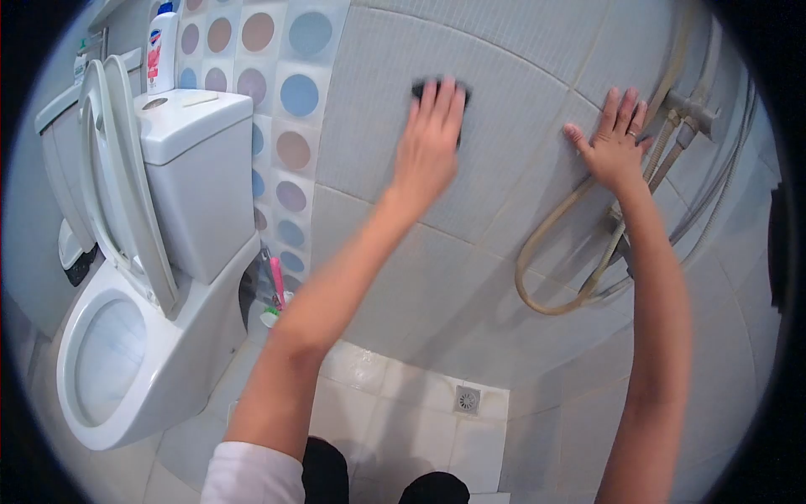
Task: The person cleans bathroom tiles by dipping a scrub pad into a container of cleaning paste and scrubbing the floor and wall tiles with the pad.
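Note:
My left hand (430, 139) presses a dark pad (463, 91) against the grey tiled wall (378, 109); the pad shows at the edges of the fingers and is slightly blurred. Over to the right, my right hand (614, 147) lies on the same wall with its fingers spread, holding nothing, and has a ring on one finger. Just beside that hand are the shower fittings (693, 113) and a beige hose (537, 294) looping down below it.
At the left stands a white toilet (193, 336) with its lid raised, and a white bottle (162, 50) on its tank (197, 126). Pink and green brushes (277, 277) sit behind my left arm. A drain (468, 401) is set in the tiled floor (411, 424).

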Available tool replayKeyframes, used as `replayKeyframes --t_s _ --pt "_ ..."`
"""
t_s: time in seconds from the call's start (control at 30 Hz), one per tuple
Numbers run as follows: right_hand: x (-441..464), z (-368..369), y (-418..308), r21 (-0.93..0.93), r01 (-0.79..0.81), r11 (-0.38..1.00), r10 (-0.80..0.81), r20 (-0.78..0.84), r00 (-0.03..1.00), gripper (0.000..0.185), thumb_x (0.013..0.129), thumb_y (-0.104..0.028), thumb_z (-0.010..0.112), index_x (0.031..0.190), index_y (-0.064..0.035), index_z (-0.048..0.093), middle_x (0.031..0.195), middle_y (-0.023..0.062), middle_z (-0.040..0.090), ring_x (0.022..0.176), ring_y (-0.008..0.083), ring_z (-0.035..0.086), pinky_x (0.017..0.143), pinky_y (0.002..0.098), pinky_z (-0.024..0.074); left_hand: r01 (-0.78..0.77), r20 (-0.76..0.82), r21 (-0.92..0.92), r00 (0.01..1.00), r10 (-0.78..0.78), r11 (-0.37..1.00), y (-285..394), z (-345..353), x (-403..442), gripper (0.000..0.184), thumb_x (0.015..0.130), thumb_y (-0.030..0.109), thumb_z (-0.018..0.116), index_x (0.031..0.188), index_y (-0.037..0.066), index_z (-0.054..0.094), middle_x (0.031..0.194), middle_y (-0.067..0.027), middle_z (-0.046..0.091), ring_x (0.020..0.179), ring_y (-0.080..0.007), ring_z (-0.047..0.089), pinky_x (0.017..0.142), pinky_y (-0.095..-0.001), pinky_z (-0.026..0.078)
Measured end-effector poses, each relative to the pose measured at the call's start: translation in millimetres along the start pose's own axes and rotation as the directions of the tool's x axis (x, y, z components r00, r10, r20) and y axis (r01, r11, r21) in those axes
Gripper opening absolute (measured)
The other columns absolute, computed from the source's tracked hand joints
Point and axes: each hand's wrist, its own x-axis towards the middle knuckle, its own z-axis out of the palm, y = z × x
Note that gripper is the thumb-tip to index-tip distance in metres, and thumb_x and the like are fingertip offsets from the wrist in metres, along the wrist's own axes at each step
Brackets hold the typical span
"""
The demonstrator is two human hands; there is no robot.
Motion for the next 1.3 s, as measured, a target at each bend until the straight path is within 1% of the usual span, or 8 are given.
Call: replayKeyframes --t_s 0.13,0.47,0.6,0.67,0.8,0.9,1.07,1.3 --pt "1 2 1 -0.001 0.006 1.0 -0.006 -0.017 1.0 0.105 0.078 -0.079 0.038 0.15 -0.0125 -0.001 0.155 0.0165 -0.011 0.142 0.0403 -0.008 0.102 0.0732 0.0087 -0.035 -0.156 0.071 0.987 0.046 0.997 -21 1 85 0.067 0.071 -0.012 0.045 0.137 -0.003 0.037 0.145 -0.0225 0.033 0.136 -0.041 0.029 0.11 -0.0519 0.026" --pt "0 0 -3 0.024 -0.028 0.999 0.027 0.029 0.999 0.105 0.079 -0.079 0.038 0.15 -0.0133 -0.002 0.155 0.0162 -0.011 0.142 0.0387 -0.009 0.102 0.0732 0.0082 0.168 -0.14 0.145 0.979 -0.147 0.975 -75 -31 46 0.072 0.069 -0.011 0.043 0.14 -0.005 0.032 0.148 -0.0246 0.027 0.137 -0.0417 0.025 0.114 -0.0432 0.022" --pt "1 2 -2 0.032 -0.012 0.999 0.013 -0.037 0.999 0.103 0.079 -0.079 0.037 0.15 -0.0146 -0.001 0.156 0.014 -0.011 0.142 0.0376 -0.01 0.102 0.0735 0.0081 -0.082 -0.104 0.103 0.99 0.093 0.991 6 14 55 0.055 0.081 0.003 0.044 0.135 -0.006 0.039 0.147 -0.0225 0.031 0.136 -0.0393 0.029 0.112 -0.0502 0.021" --pt "0 3 -5 0.05 -0.017 0.999 0.021 -0.069 0.997 0.103 0.078 -0.079 0.037 0.15 -0.0149 -0.001 0.156 0.0132 -0.011 0.142 0.0374 -0.01 0.101 0.0737 0.0079 -0.151 -0.083 0.041 0.985 0.154 0.988 49 47 48 0.059 0.079 -0.002 0.045 0.137 -0.001 0.04 0.147 -0.0184 0.034 0.137 -0.0362 0.029 0.112 -0.0495 0.023" --pt "0 6 -1 0.019 -0.007 1.0 0.008 -0.047 0.999 0.104 0.078 -0.079 0.037 0.15 -0.0153 -0.001 0.156 0.013 -0.011 0.142 0.0375 -0.01 0.101 0.074 0.008 -0.34 0.015 0.033 0.94 0.34 0.94 18 25 52 0.056 0.077 -0.005 0.046 0.134 0.0 0.044 0.145 -0.0161 0.038 0.135 -0.0333 0.034 0.109 -0.0478 0.029" --pt "1 9 0 0.007 0.004 1.0 -0.004 -0.077 0.997 0.104 0.078 -0.079 0.038 0.15 -0.015 -0.001 0.156 0.0134 -0.011 0.143 0.0374 -0.009 0.101 0.074 0.0087 -0.139 -0.082 0.069 0.986 0.145 0.988 -76 -34 49 0.067 0.071 -0.011 0.045 0.137 0.0 0.04 0.146 -0.0173 0.036 0.136 -0.0354 0.032 0.11 -0.0469 0.028" --pt "-1 8 0 0.016 -0.001 1.0 0.002 -0.046 0.999 0.105 0.078 -0.079 0.038 0.15 -0.0137 -0.001 0.156 0.014 -0.011 0.143 0.0379 -0.009 0.101 0.0745 0.0099 0.075 -0.137 0.244 0.99 -0.042 0.967 -99 -34 45 0.075 0.068 -0.013 0.045 0.141 -0.002 0.031 0.148 -0.0208 0.03 0.136 -0.0405 0.027 0.111 -0.0493 0.025" --pt "-2 8 -1 0.049 0.001 0.999 0.002 -0.064 0.998 0.103 0.078 -0.078 0.039 0.15 -0.016 0.001 0.156 0.0136 -0.011 0.143 0.0376 -0.008 0.1 0.0749 0.01 0.0 0.101 0.166 0.995 -0.017 0.986 -68 -38 -55 0.07 0.071 -0.016 0.046 0.139 -0.003 0.035 0.146 -0.0191 0.034 0.135 -0.0392 0.031 0.109 -0.0493 0.029"
